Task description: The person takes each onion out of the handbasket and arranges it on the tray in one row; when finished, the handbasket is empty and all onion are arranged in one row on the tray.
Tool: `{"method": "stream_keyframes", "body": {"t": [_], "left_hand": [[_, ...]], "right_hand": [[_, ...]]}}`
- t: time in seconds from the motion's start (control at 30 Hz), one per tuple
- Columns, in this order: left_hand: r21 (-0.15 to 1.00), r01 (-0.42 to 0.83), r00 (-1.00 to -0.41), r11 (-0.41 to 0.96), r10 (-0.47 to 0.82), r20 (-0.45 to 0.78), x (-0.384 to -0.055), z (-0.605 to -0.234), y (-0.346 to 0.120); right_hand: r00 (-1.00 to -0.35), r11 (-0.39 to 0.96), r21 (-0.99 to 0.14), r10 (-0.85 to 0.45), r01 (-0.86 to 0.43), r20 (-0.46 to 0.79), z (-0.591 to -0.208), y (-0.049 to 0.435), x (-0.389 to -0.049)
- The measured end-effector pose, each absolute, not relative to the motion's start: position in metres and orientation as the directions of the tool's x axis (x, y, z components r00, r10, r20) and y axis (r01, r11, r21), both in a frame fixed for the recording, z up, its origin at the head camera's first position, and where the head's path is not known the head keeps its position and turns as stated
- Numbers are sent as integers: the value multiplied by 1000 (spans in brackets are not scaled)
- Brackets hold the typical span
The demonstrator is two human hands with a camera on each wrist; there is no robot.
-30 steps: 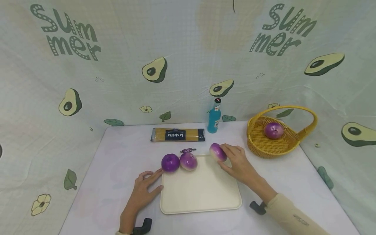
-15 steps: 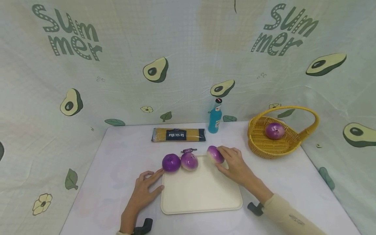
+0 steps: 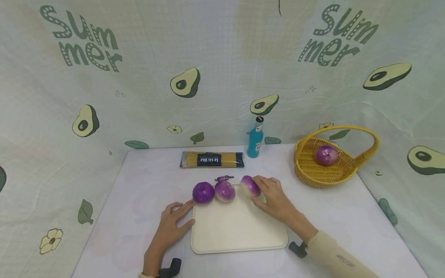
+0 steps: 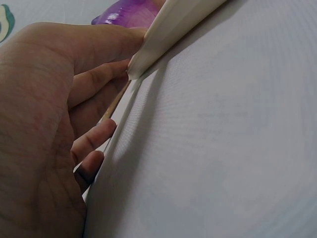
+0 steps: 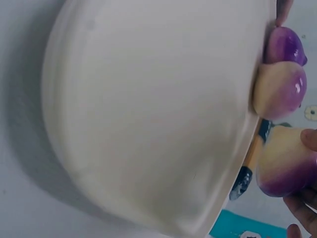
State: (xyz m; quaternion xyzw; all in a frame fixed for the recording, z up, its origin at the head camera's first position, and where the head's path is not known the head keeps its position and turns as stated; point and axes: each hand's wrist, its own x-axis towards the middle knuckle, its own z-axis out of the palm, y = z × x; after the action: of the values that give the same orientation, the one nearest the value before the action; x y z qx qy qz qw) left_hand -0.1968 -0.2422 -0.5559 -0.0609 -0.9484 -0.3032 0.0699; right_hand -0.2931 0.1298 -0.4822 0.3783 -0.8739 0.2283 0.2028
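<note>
The held onion (image 3: 248, 187) is pinched by the grip of the right hand (image 3: 274, 197), with the thumb on one side and the fingers on the other. It is at the far edge of the tray (image 3: 240, 227), just right of the pale onion (image 3: 225, 192), with a small gap between them. It cannot be told for sure if the tray is touched by it. The step in hand seems to be the setting of this onion in a row. For the next move, it should likely be put down softly beside the pale onion, then let go slowly, as a round thing may roll.

The tray's left edge is touched by the left hand (image 3: 170, 226), whose fingers are spread and not curled round any onion.

At the tray's far left corner, the dark onion (image 3: 203, 193) is found, touching the pale onion. The middle and near part of the tray are bare.

One more, the basket onion (image 3: 326, 155), is held inside the yellow basket (image 3: 309, 179), at the far right of the bench (image 3: 132, 216). Blue stuff is seen in the bottle (image 3: 255, 143), and yellow pasta (image 3: 229, 159) is packed in a clear bag, both past the tray.
</note>
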Motion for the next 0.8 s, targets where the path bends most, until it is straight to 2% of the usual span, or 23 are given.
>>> {"method": "stream_keyframes", "body": {"t": [0.8], "left_hand": [[572,187,-975,799,80,206,-197,-555,-243]], "right_hand": [[-610,588,-246,-571,-771,549,-496,120,-294]]}}
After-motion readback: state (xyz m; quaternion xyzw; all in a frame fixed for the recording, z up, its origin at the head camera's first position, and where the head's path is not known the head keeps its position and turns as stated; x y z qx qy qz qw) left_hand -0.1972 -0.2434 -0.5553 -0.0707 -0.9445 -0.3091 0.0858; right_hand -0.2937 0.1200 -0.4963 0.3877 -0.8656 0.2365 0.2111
